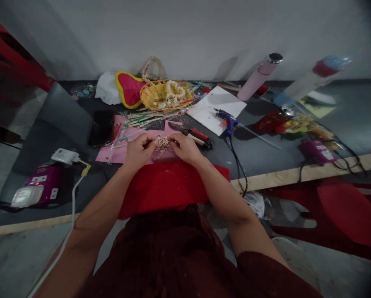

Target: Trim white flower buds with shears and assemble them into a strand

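Observation:
Both hands meet over a little heap of small pale pieces [163,143] on pink paper [104,155]. My left hand [140,148] has its thumb and fingertips pinched together at the heap's left edge. At the right edge my right hand [185,146] is closed in the same way. What lies between the fingertips is too small to name. Just beyond my right hand rest pruning shears [198,134] with red-and-black handles. Thin sticks [148,118] with green bits lie behind the heap. A red cloth [169,186] hangs over the table edge under my wrists.
A wicker basket [148,98] holds strings of pale pieces. A blue glue gun [228,122] lies on a white sheet [208,109]. A pink flask [256,78] and a red can [271,121] stand right. A phone [101,128] and a purple power strip [47,184] are left.

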Demonstrator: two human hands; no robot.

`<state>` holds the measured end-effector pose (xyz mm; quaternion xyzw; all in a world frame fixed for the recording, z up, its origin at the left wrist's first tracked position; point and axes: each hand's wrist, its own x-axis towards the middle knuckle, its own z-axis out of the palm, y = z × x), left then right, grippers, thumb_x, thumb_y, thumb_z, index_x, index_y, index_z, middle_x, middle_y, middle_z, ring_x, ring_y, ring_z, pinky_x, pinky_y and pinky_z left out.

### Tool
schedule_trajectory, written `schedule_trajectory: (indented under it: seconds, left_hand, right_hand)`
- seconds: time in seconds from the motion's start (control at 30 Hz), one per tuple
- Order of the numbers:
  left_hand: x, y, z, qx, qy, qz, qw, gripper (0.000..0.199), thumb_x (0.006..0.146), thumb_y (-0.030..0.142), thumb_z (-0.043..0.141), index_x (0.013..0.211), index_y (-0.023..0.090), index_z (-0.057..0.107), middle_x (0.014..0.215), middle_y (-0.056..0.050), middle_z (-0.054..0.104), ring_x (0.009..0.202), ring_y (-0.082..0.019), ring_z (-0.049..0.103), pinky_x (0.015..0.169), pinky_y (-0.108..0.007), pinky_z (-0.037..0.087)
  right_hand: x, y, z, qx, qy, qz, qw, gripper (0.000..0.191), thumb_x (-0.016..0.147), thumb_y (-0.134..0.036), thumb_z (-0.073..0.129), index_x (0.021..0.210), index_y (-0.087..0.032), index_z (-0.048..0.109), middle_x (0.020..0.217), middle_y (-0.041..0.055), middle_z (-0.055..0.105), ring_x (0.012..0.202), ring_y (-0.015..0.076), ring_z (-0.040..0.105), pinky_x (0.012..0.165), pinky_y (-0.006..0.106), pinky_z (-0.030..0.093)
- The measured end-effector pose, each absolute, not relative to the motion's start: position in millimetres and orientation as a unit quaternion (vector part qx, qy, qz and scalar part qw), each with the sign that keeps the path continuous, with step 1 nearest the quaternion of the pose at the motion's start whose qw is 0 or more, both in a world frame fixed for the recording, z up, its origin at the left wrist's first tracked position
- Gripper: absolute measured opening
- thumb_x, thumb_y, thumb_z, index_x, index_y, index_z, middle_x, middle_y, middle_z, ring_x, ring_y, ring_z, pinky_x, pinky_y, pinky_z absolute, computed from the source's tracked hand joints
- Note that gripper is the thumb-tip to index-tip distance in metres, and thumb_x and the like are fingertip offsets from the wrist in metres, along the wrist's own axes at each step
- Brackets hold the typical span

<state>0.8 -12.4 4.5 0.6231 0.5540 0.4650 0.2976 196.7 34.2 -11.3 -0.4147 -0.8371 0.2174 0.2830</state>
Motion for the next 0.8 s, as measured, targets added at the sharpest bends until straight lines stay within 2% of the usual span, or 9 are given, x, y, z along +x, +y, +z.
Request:
schedule_trajectory:
  seconds: [0.13,0.23,0.4,0.6,0.7,0.8]
  left_hand:
    - [2,-12,10,0.584,0.578,0.474,0.317,0.015,0.076,0.025,0.062,0.087,0.016,0.065,0.071,-0.003,0.072,0.062,-0.012,0.066,0.061,-0.022,0.050]
    - [2,-13,14,0.575,0.587,0.477,0.313,0.015,0.075,0.024,0.062,0.086,0.015,0.065,0.067,-0.002,0.071,0.058,-0.011,0.064,0.056,-0.020,0.048]
    - [3,-14,19,0.570,0.591,0.472,0.322,0.011,0.076,0.024,0.060,0.078,0.015,0.067,0.065,-0.002,0.070,0.054,-0.009,0.060,0.049,-0.018,0.042]
    - [3,-14,19,0.574,0.583,0.474,0.325,0.014,0.078,0.026,0.059,0.072,0.015,0.066,0.063,-0.002,0.068,0.043,-0.005,0.046,0.041,-0.018,0.030]
    - [0,-12,15,0.576,0.567,0.486,0.331,0.016,0.080,0.028,0.059,0.074,0.015,0.066,0.064,-0.001,0.067,0.043,-0.004,0.042,0.040,-0.018,0.028]
    - [-2,-10,11,0.572,0.549,0.505,0.342,0.018,0.081,0.033,0.060,0.078,0.016,0.066,0.066,-0.002,0.067,0.045,-0.005,0.043,0.042,-0.019,0.030]
  right_hand:
    - [212,42,-2,-0.446,-0.826,0.148,0.309,0.024,0.090,-0.021,0.044,0.105,-0.017,0.061,0.107,0.0097,0.065,0.102,0.0215,0.057,0.092,0.035,0.043]
    - [232,48,3,-0.530,-0.795,0.076,0.284,0.020,0.089,-0.024,0.047,0.099,-0.019,0.063,0.103,0.0097,0.065,0.103,0.0248,0.053,0.097,0.043,0.038]
    - [250,50,-1,-0.605,-0.772,0.053,0.188,0.025,0.081,-0.043,0.061,0.089,-0.019,0.066,0.108,0.0134,0.060,0.102,0.0301,0.049,0.088,0.048,0.043]
    - [244,47,-2,-0.619,-0.768,0.039,0.158,0.022,0.081,-0.039,0.061,0.088,-0.018,0.065,0.111,0.0143,0.061,0.104,0.0333,0.049,0.082,0.048,0.047]
    - [244,49,0,-0.614,-0.770,0.053,0.164,0.019,0.085,-0.035,0.055,0.084,-0.018,0.063,0.112,0.0149,0.061,0.104,0.0315,0.052,0.084,0.047,0.047]
    - [248,53,1,-0.602,-0.757,0.100,0.233,0.021,0.089,-0.036,0.049,0.083,-0.018,0.060,0.114,0.0144,0.061,0.102,0.0268,0.057,0.087,0.043,0.047]
